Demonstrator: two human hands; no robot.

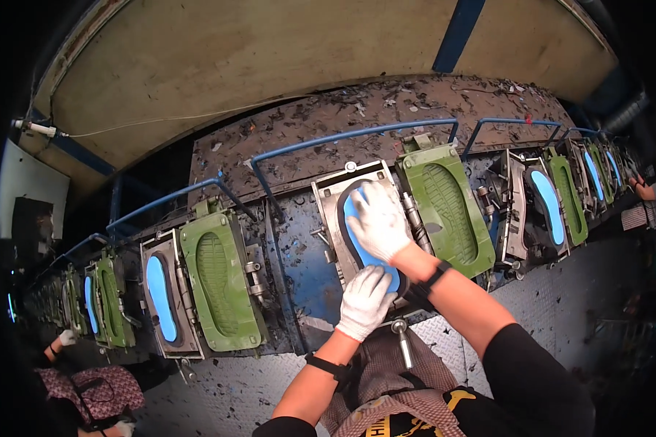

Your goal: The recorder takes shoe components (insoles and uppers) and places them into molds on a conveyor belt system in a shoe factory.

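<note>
A blue shoe insole (355, 231) lies in a dark sole-shaped cavity of the open metal mould half (329, 191) in front of me. My right hand (377, 221), in a white glove, rests on the insole's upper part with its fingers spread along it. At the heel end, my left hand (365, 302), also gloved, lays its fingers against the blue surface, close below the right. Both hands cover parts of the insole. The mould's green lid half (444, 207), with a ribbed sole-shaped hollow, stands open to the right.
More open moulds line the bench: one at left with a blue insole (160, 297) beside its green half (221, 280), another at right with an insole (548, 207). Blue rails (357, 133) run behind. Scraps litter the platform (306, 124). A metal handle (404, 344) projects toward me. Co-workers' hands (67, 337) show at both sides.
</note>
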